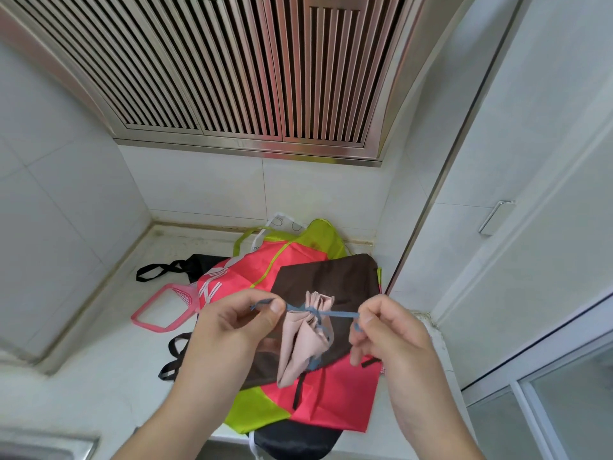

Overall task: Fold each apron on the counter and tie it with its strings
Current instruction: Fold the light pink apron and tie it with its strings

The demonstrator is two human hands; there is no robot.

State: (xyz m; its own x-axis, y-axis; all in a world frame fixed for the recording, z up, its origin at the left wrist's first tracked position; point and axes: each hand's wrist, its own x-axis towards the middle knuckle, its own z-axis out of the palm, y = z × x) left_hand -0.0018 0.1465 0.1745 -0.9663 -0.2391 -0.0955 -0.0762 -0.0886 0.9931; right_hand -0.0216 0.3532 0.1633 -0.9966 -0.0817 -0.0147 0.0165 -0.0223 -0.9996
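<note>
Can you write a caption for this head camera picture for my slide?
Left hand and right hand pull blue strings tight around a folded pink apron.

The left hand (232, 322) covers one end of the blue string (335, 314); the right hand (384, 330) covers the other. The pink bundle (303, 343) hides the middle of the brown apron (335, 277), which hides much of the red apron (252, 270) below. A black apron (298, 439) runs off the bottom edge. Print on the white cloth (285, 224) is too small to read. The sink (43, 446) corner is blurred.
</note>
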